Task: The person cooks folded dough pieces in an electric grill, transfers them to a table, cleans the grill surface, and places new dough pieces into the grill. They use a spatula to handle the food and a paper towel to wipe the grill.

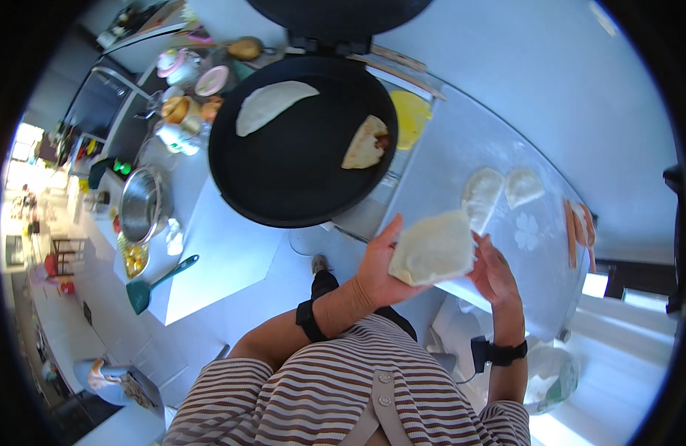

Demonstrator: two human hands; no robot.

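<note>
A pale, uncooked filled flatbread (pixel 432 248) is held up in front of me, beside the pan's lower right. My left hand (pixel 376 273) supports its left side from below, the thumb raised along the edge. On its right edge are the fingers of my right hand (pixel 493 273). The black electric griddle pan (pixel 287 167) stands with its lid (pixel 343 14) raised. Inside it lie a pale half-moon of dough (pixel 273 106) at the upper left and a browned piece of flatbread (pixel 366 144), its filling showing, at the right. More dough half-moons, one long (pixel 483 192) and one shorter (pixel 524 187), rest on the floured worktop (pixel 432 161).
A rolling pin (pixel 585 226) lies at the worktop's right end. A yellow sheet (pixel 410 118) sits beside the pan. Leftward are a steel bowl (pixel 142 206), a green spatula (pixel 145 292) and several jars (pixel 178 114). A clear bowl (pixel 552 379) stands low at right.
</note>
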